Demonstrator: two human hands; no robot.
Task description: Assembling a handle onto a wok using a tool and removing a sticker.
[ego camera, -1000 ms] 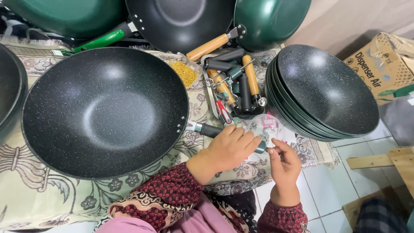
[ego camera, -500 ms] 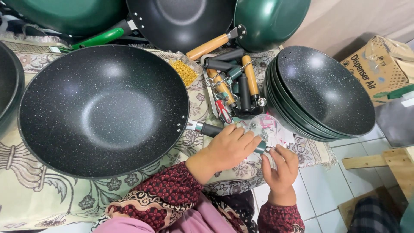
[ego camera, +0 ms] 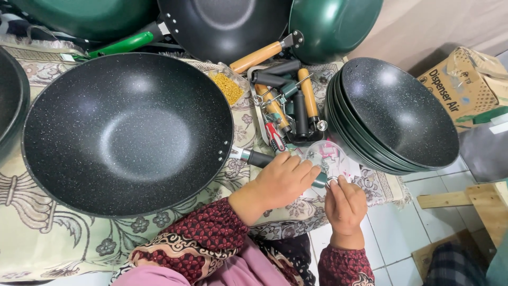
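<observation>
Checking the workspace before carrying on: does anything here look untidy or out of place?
Only the tray beside the big wok: loose handles lie heaped crisscross in it. Nothing looks spilled or damaged.

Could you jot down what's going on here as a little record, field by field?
Left hand: wrapped around the dark handle of the big black wok
Right hand: pinching a small metal ring at the handle's end
Behind the hands: tray of spare handles and a clear bag of small parts
Right side: stack of black pans
Surface: patterned cloth
</observation>
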